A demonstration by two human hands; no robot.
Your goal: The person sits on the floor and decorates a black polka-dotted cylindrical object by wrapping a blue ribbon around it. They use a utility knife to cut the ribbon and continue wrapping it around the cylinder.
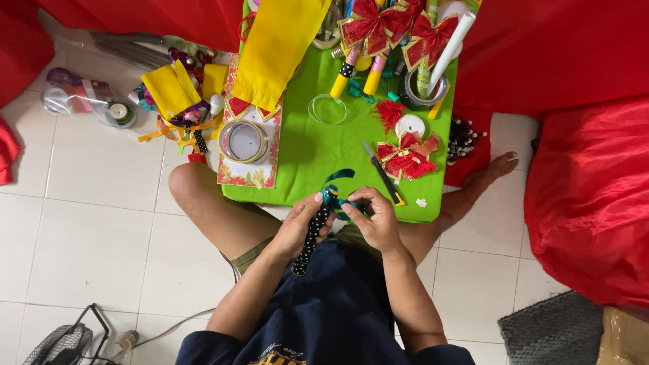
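**Both hands on a dotted stick and teal ribbon**

The person sits on the tiled floor [88, 223] at the near edge of a low green counter [318, 152]. The left hand [301, 226] has its fingers closed around a black stick with white dots [309, 242], held tilted, its lower end over the lap. The right hand [375, 217] pinches a teal ribbon [336, 196] at the stick's top end, thumb and forefinger pressed together on it; a loop of the ribbon curls up just above the hands.

On the counter, just beyond the right hand, lies a craft knife [382, 174], and beside it a small heap of red bows [407, 157]. Farther back are yellow-wrapped sticks [341, 80] and larger red bows with gold edging [399, 27] (stacked at the far edge). A tape roll [244, 141] rests on a patterned card to the left.
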